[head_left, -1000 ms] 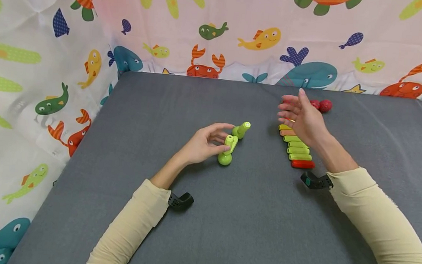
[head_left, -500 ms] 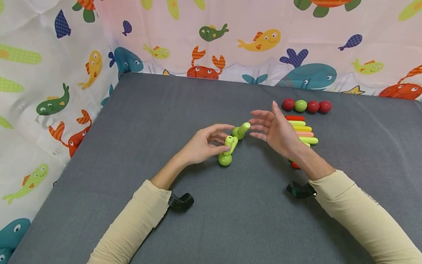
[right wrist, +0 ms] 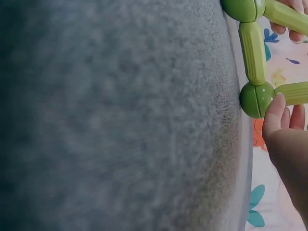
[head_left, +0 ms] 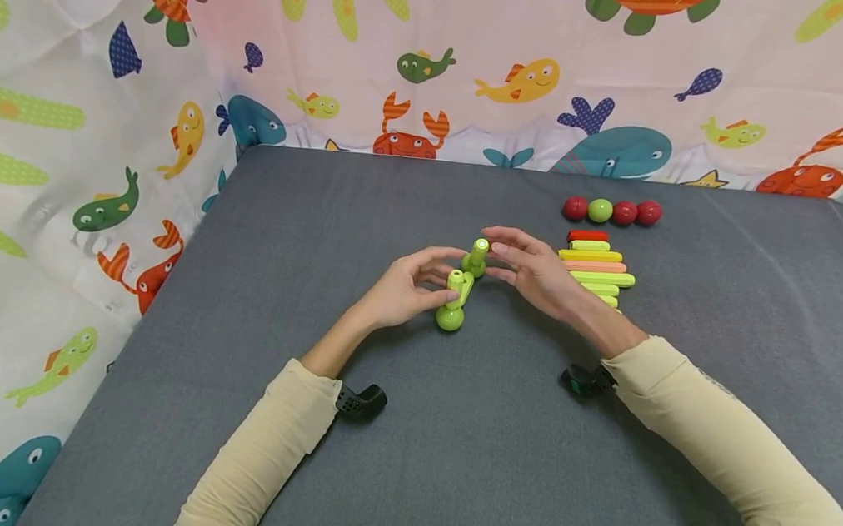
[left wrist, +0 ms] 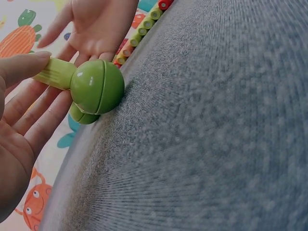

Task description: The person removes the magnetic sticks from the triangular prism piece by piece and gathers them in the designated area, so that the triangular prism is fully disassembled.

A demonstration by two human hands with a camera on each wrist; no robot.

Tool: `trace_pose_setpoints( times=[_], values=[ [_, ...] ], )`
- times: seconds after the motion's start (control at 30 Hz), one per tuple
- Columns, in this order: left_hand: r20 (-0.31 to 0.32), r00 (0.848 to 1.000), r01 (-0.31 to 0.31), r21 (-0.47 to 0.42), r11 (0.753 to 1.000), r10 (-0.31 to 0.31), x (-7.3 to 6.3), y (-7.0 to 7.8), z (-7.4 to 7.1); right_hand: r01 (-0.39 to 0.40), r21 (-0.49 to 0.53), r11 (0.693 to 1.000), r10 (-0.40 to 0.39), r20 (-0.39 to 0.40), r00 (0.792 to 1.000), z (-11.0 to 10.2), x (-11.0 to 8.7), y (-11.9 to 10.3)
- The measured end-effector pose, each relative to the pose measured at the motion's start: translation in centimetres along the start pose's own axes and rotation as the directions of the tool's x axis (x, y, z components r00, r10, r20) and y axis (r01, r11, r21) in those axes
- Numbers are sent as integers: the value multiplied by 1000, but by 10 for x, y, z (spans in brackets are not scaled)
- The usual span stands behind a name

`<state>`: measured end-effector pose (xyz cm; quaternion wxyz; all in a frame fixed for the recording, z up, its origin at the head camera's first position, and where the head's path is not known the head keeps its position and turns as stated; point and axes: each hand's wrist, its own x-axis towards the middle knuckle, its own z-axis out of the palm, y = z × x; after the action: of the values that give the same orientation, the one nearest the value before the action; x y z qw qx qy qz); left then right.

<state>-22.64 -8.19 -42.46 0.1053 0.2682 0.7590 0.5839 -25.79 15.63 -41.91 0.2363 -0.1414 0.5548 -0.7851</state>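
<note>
A toy piece of lime-green building rods stands on the grey cloth between my hands. It has a near ball [head_left: 450, 320] and a far ball, an upright rod on each, and a connecting rod [right wrist: 253, 53] between the balls. My left hand [head_left: 404, 291] pinches the near upright rod [left wrist: 54, 73], thumb on one side and fingers behind. On the other side, my right hand [head_left: 536, 277] has its thumb and fingers at the far upright rod [head_left: 478, 252]; in the right wrist view the thumb [right wrist: 275, 108] lies against it just by the far ball [right wrist: 256, 100].
Right of the toy piece, several loose rods [head_left: 594, 267] in red, yellow, orange and green lie in a column, partly behind the right wrist. Behind them sit red balls [head_left: 648, 213] and one green ball [head_left: 600, 210] in a row. A patterned sea-animal curtain [head_left: 363, 66] bounds the table.
My right hand has come leftward from over the loose rods to the far upright rod, which now leans less to the right. The left hand has kept its grip in place.
</note>
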Motion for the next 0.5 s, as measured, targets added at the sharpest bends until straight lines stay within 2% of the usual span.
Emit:
trace_pose_setpoints(
  times=[0.33,0.5],
  values=[
    [0,1000,-6,-14,1000,6,0,-2,1,56,-152,987,-51,37,998,-3,8,6],
    [1,1000,-11,-21,1000,11,0,-2,1,72,-302,951,-67,27,997,-2,11,6]
  ],
)
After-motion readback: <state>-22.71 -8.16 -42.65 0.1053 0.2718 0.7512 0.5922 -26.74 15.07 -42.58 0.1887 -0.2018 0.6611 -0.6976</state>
